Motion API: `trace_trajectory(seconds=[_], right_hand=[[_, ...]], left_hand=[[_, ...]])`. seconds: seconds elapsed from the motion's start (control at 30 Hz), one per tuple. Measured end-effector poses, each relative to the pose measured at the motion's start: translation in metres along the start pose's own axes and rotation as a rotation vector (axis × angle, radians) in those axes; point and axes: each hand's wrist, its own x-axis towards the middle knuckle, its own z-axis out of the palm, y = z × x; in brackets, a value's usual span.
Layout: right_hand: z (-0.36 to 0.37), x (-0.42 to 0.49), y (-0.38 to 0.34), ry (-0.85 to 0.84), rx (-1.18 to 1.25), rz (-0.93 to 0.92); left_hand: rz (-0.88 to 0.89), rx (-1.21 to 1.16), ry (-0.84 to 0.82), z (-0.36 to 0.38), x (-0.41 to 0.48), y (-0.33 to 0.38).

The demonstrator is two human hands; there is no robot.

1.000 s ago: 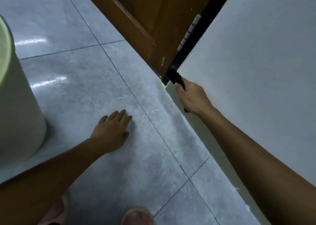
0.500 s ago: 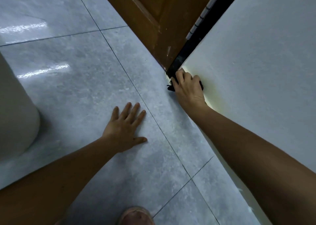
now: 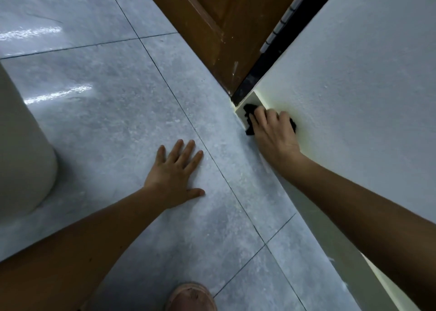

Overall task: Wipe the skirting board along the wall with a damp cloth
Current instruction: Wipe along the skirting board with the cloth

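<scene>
The right hand (image 3: 274, 133) is pressed palm-down over a black cloth (image 3: 249, 119), its fingers curled across the fabric and closed onto it, so that the cloth is held against the end of the skirting board (image 3: 245, 105). Crumpled dark folds are seen beyond the fingertips on the door side, and a small dark edge is also seen past the knuckles on the wall side. The rest of the cloth is hidden under the hand.

The skirting board is pale cream and runs along the foot of the white wall (image 3: 354, 86); most of its near length is covered by the right forearm, and only a strip is seen again low at the right edge. Just beyond the cloth, the board ends at a black door frame (image 3: 271, 58), where a brown wooden door (image 3: 212, 27) and a metal hinge (image 3: 283, 22) are set.

The left hand (image 3: 175, 171) is laid flat on the grey tiled floor (image 3: 118, 98), fingers spread wide and nothing held, well apart from the cloth. A large pale rounded container (image 3: 21, 150) stands on the floor at the left edge. The toe of a reddish shoe (image 3: 191, 297) is seen at the bottom edge.
</scene>
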Motion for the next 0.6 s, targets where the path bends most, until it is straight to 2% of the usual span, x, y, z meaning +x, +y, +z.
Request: trace_trajectory(seconds=[0.2,0.43,0.53,0.6], right_hand=[[-0.017,0.056,-0.008,-0.089,0.058,0.053],[0.004,-0.004,-0.019,-0.106,-0.039,-0.115],[0.011,-0.029,-0.013,-0.116,-0.075,-0.139],[0.01,-0.028,-0.003,-0.062,-0.088,-0.099]], left_hand=[[-0.005,0.007,0.006,0.0,0.0,0.0],[-0.001,-0.002,0.001,-0.002,-0.001,0.001],[-0.001,0.0,-0.004,-0.002,-0.002,0.0],[0.001,0.002,-0.005,-0.002,-0.002,0.0]])
